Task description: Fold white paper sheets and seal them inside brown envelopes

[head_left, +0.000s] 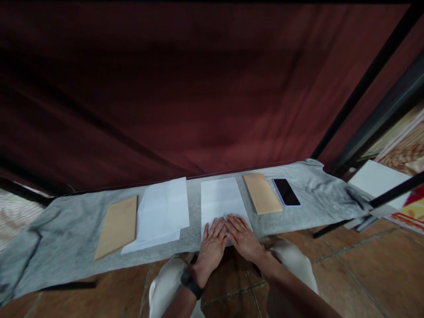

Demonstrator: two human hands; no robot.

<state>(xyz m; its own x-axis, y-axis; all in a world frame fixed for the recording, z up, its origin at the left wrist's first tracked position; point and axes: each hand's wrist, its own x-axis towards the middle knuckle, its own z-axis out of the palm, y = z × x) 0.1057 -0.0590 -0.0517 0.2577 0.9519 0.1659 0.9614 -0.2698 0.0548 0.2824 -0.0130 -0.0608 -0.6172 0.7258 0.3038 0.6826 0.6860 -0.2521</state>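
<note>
A white sheet of paper (pixel 220 194) lies on the grey cloth in front of me. Flat on its near end rests my left hand (pixel 213 240), fingers stretched forward, a dark watch on the wrist. My right hand (pixel 241 234) also lies flat on the paper, its fingertips close to those of the left. Neither hand grips anything. To the left are more white sheets (pixel 164 207), overlapping, with a brown envelope (pixel 115 225) at their left side. Just right of the paper sits a second stack of brown envelopes (pixel 261 192).
A phone (pixel 286 192) with a dark screen lies right of the envelopes. Grey cloth (pixel 66 234) covers the narrow bench. Behind it hangs a dark red curtain (pixel 198 88). Black metal bars (pixel 364 84) slant at the right, near a white board (pixel 377 179). Tiled floor (pixel 371 260) lies below.
</note>
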